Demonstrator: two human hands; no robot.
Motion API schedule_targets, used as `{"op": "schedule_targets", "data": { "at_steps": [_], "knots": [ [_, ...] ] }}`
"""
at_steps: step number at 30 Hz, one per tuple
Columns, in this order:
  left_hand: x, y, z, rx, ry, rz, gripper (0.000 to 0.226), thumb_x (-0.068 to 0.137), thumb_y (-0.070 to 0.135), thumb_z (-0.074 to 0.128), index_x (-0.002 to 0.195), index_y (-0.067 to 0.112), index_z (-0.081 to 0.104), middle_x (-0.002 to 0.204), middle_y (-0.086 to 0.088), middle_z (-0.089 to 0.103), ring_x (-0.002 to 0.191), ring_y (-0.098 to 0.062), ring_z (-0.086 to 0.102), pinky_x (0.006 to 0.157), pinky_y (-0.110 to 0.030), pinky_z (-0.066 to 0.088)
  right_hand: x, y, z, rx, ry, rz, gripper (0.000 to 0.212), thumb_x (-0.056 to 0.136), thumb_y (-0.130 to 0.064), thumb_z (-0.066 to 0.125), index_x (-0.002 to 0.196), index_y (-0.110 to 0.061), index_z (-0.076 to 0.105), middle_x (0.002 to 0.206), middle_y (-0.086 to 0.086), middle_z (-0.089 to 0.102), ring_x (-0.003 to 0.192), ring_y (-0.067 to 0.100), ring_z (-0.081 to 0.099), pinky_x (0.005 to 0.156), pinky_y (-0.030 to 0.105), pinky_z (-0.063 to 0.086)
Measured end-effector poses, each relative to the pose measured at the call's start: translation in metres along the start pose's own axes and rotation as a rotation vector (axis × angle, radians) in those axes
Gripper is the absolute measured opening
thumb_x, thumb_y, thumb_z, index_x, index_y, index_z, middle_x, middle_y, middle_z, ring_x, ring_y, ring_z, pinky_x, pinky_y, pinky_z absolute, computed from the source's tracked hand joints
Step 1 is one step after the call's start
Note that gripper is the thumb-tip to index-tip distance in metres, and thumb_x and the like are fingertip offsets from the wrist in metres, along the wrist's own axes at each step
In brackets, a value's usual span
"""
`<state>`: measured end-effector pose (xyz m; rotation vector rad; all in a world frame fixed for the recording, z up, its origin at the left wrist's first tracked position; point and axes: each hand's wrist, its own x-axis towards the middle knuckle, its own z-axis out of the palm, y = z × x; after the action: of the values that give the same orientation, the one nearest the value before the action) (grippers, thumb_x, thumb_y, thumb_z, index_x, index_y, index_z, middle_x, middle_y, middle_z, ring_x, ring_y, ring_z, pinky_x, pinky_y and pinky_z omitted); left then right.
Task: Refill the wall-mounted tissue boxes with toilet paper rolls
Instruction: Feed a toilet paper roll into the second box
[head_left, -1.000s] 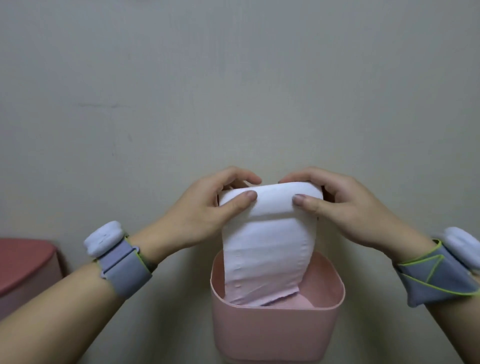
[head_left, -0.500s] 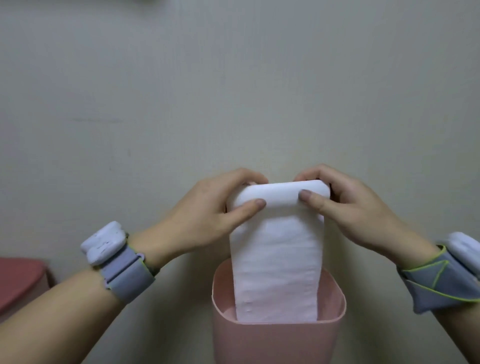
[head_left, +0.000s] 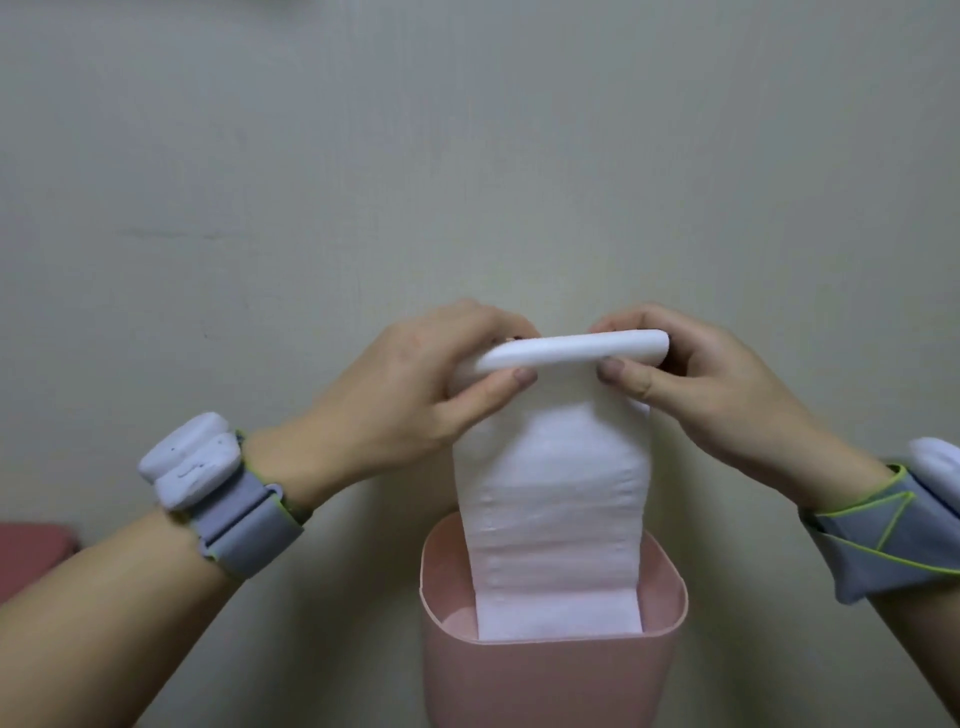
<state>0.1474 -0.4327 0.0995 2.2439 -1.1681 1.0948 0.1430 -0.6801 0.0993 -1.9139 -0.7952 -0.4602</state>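
A white toilet paper roll (head_left: 571, 349) is held level in front of the wall, above an open pink wall-mounted tissue box (head_left: 550, 675). My left hand (head_left: 415, 400) grips the roll's left end, thumb in front and fingers behind. My right hand (head_left: 706, 395) grips the right end the same way. A loose white sheet (head_left: 553, 519) hangs straight down from the roll, and its lower end lies inside the box's open top. The box's lid is out of view.
A plain beige wall (head_left: 467, 182) fills the background. The corner of a red box (head_left: 31, 551) shows at the left edge. Both wrists carry grey bands with white devices.
Both hands have raised the roll a little, and more sheet has unrolled. The sheet's end, which hung ragged at the box's mouth, now reaches deeper inside the box.
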Motion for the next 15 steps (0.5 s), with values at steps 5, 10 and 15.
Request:
{"op": "schedule_targets", "data": {
  "at_steps": [5,10,15],
  "knots": [
    [0.003,-0.008,-0.003,0.188,0.016,0.102,0.027,0.093,0.033,0.061,0.113,0.014,0.065,0.093,0.001,0.061,0.08,-0.014,0.052,0.067,-0.023,0.039,0.002,-0.001,0.001,-0.02,-0.015,0.022,0.025,0.084,-0.035,0.065,0.101,-0.017,0.068,0.096,0.018,0.063,0.083,0.023,0.059,0.074,0.042,0.045],
    [-0.001,-0.023,0.024,0.41,0.089,0.158,0.026,0.097,0.026,0.056,0.11,0.006,0.065,0.097,-0.012,0.06,0.084,-0.031,0.052,0.07,-0.043,0.045,-0.005,0.001,0.001,-0.539,0.261,-0.205,0.022,0.084,-0.02,0.062,0.106,-0.021,0.065,0.102,0.002,0.056,0.093,0.016,0.056,0.08,0.024,0.046],
    [-0.006,-0.026,0.045,0.485,0.204,0.173,0.025,0.101,0.027,0.054,0.111,0.008,0.068,0.098,-0.013,0.061,0.087,-0.03,0.049,0.07,-0.042,0.04,-0.027,-0.006,0.015,-0.418,-0.095,-0.191,0.017,0.088,-0.014,0.06,0.092,-0.028,0.068,0.077,-0.01,0.068,0.076,0.013,0.065,0.067,0.022,0.047]
  ]
}}
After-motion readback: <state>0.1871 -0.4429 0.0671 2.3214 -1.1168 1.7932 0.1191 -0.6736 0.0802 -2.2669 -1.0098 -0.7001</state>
